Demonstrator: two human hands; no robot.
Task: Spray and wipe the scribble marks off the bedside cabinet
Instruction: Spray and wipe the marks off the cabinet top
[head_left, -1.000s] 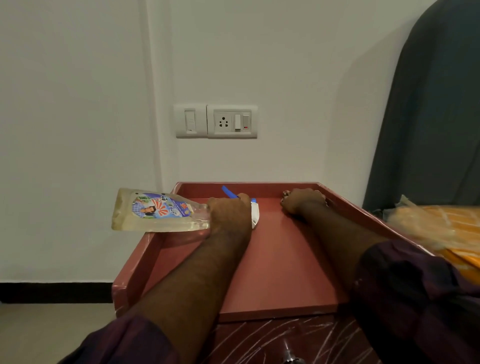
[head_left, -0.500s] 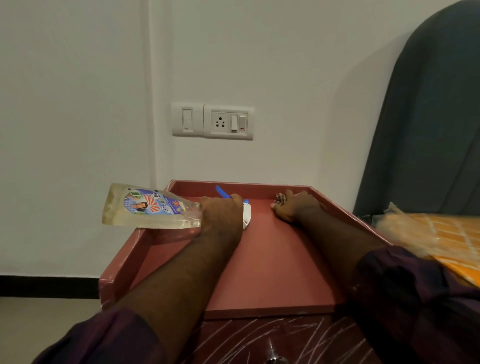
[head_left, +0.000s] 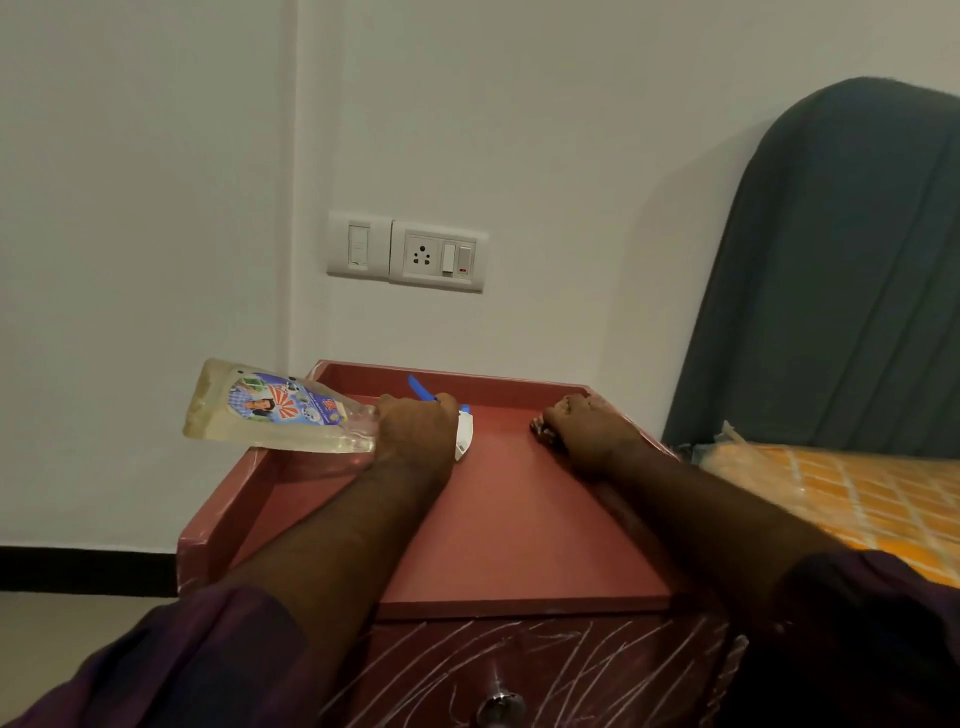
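Note:
My left hand (head_left: 415, 431) grips the neck of a clear spray bottle (head_left: 275, 410) with a colourful label. The bottle lies sideways, its base pointing left past the cabinet's edge, and its white head with blue trigger (head_left: 462, 431) points right over the top. My right hand (head_left: 587, 431) is curled on a small dark cloth (head_left: 540, 430) at the back right of the red bedside cabinet's top (head_left: 519, 530). White scribble marks (head_left: 545, 660) cover the cabinet's front around a metal knob (head_left: 501, 706).
A raised rim (head_left: 218, 525) runs along the left, back and right of the cabinet top. A wall socket and switch plate (head_left: 408, 252) sits above it. To the right are a dark headboard (head_left: 841, 270) and an orange checked mattress in plastic (head_left: 841, 499).
My right hand with the cloth has slid slightly along the back of the cabinet top. The view has shifted, and my left hand keeps the bottle in place.

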